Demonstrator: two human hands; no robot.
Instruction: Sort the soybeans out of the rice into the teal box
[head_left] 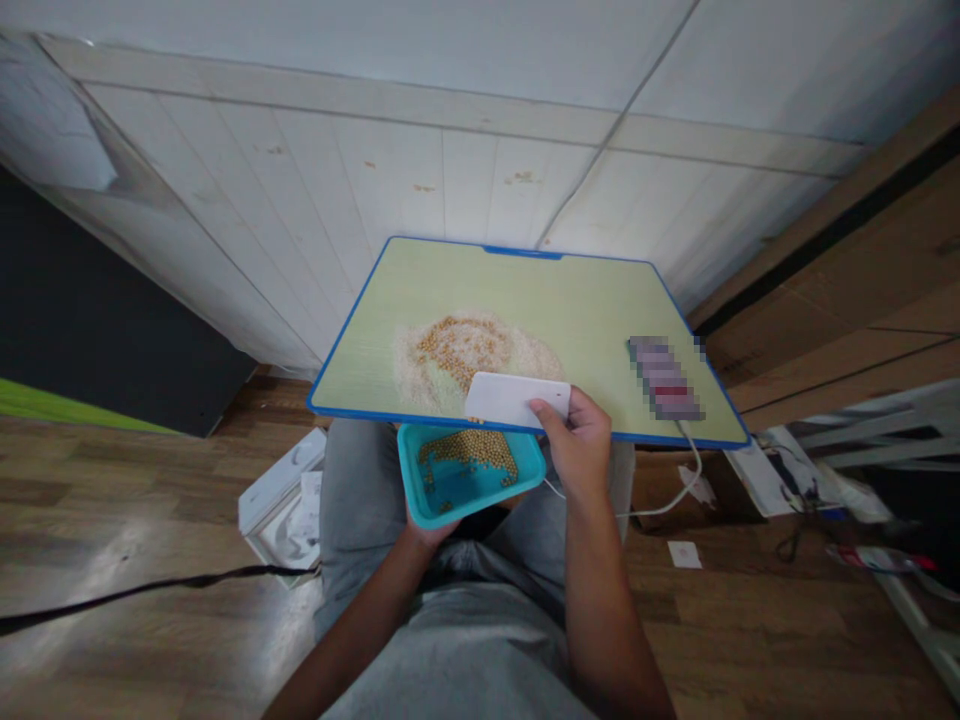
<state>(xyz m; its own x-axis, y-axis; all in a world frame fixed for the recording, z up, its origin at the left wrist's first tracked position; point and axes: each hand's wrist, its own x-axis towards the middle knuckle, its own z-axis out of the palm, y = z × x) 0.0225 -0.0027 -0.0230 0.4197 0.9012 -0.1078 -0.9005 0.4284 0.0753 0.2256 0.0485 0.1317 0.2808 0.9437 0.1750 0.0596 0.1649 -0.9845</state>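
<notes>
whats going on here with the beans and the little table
A seated person holds a white card in the right hand, its edge at the near rim of a blue-edged table. The left hand holds a teal tray just below that rim, with some yellow beans in it. A pile of beans mixed with white grains lies on the table.

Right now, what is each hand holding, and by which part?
The right hand grips the white card by its right end, thumb on top. The left hand holds the teal tray from underneath, at its near edge.
</notes>
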